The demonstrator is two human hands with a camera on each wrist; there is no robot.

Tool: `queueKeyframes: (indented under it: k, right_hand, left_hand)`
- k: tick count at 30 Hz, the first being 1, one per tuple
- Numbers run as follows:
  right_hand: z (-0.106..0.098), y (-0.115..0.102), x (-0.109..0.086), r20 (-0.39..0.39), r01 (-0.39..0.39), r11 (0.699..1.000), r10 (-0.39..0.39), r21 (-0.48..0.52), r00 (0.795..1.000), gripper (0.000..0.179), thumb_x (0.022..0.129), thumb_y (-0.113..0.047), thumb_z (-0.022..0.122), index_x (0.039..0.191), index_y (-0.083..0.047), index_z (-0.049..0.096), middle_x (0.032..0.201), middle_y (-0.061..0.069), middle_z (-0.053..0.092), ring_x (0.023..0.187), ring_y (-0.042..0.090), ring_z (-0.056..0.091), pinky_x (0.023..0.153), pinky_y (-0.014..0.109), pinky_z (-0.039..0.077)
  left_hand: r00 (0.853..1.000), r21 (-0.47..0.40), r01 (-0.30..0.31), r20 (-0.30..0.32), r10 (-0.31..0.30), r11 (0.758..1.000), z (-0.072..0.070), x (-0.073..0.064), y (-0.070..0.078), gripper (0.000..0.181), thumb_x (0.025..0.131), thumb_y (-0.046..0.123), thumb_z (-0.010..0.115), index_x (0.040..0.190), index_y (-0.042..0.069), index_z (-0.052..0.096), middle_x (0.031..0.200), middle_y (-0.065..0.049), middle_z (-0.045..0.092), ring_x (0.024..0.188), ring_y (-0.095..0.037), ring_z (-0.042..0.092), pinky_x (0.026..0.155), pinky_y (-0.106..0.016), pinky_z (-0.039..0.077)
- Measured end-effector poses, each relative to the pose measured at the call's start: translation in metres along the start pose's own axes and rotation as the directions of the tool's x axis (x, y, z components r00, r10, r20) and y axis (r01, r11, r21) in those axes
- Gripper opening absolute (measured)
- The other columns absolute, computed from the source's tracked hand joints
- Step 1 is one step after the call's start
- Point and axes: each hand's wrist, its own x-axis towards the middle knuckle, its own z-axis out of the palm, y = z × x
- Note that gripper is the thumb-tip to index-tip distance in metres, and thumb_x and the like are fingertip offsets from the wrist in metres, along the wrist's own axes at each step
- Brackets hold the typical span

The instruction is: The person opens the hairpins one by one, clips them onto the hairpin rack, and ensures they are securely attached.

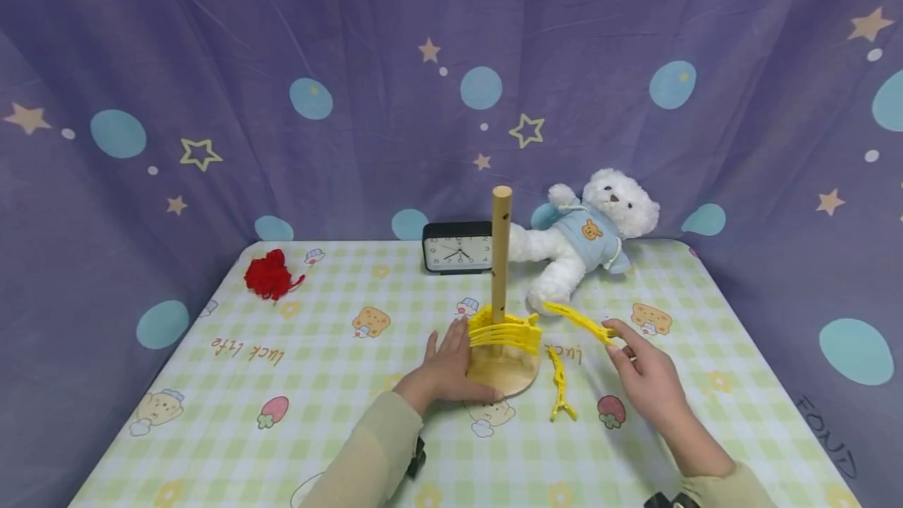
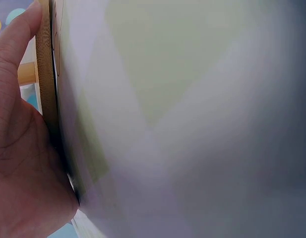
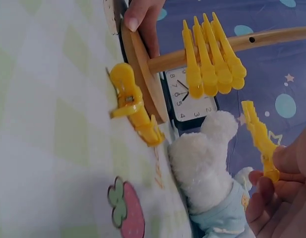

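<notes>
My left hand (image 1: 447, 371) rests against the left side of a round wooden base (image 1: 511, 375), its fingers spread and its thumb along the front rim. From this base rises an upright wooden pole (image 1: 500, 257). Several yellow hair clips (image 1: 504, 333) sit around the lower pole, side by side in the right wrist view. My right hand (image 1: 649, 379) pinches one end of another yellow hair clip (image 3: 262, 136) between thumb and fingers, its free end angled toward the pole. One more yellow hair clip (image 1: 560, 382) lies on the tablecloth just right of the base.
Behind the pole is a black-framed clock (image 1: 457, 248). A white teddy bear (image 1: 564, 257) in a blue top leans at the back right, one foot close to the clips. Red yarn (image 1: 270, 275) lies at the back left of the checked tablecloth (image 1: 339, 406).
</notes>
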Motion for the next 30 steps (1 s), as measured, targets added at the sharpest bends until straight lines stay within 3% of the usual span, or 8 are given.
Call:
queueKeyframes:
  k: [6, 21, 26, 30]
  right_hand:
    - [0.003, -0.009, 0.007, -0.05, 0.051, 0.999, -0.051, -0.004, 0.997, 0.029, 0.098, -0.008, 0.058, 0.126, -0.015, 0.063, 0.056, -0.006, 0.039, 0.046, 0.006, 0.033, 0.044, 0.026, 0.033]
    - [0.027, -0.032, 0.028, -0.067, 0.153, 0.988, -0.151, 0.026, 0.986, 0.028, 0.096, -0.008, 0.061, 0.121, -0.019, 0.069, 0.048, -0.01, 0.036, 0.041, 0.006, 0.028, 0.04, 0.025, 0.032]
    - [0.034, -0.038, 0.034, -0.077, 0.231, 0.973, -0.228, 0.021, 0.97, 0.029, 0.092, -0.003, 0.065, 0.118, -0.016, 0.071, 0.062, -0.007, 0.058, 0.046, 0.004, 0.034, 0.045, 0.025, 0.037]
    - [0.04, -0.043, 0.038, -0.077, 0.284, 0.959, -0.282, 0.012, 0.956, 0.029, 0.091, -0.002, 0.065, 0.117, -0.013, 0.071, 0.094, 0.001, 0.073, 0.055, 0.005, 0.047, 0.054, 0.028, 0.046]
  left_hand:
    - [1.0, -0.005, -0.009, -0.002, 0.009, 1.0, 0.001, 0.0, 0.0, 0.128, 0.071, 0.075, 0.066, 0.155, 0.0, 0.004, 0.163, -0.012, -0.007, 0.149, -0.024, -0.007, 0.116, -0.052, -0.008]
    - [1.0, -0.003, 0.008, 0.006, -0.008, 1.0, 0.002, 0.002, -0.001, 0.129, 0.071, 0.077, 0.065, 0.156, 0.002, 0.003, 0.163, -0.009, -0.008, 0.149, -0.022, -0.009, 0.116, -0.051, -0.01]
    - [1.0, 0.004, 0.015, 0.003, -0.015, 1.0, 0.004, 0.005, -0.003, 0.131, 0.069, 0.078, 0.065, 0.156, 0.004, 0.0, 0.163, -0.007, -0.011, 0.149, -0.02, -0.011, 0.115, -0.05, -0.011]
    - [1.0, 0.013, 0.006, 0.003, -0.006, 1.0, 0.004, 0.005, -0.003, 0.131, 0.07, 0.078, 0.064, 0.156, 0.002, 0.001, 0.163, -0.009, -0.011, 0.149, -0.021, -0.011, 0.116, -0.051, -0.01]
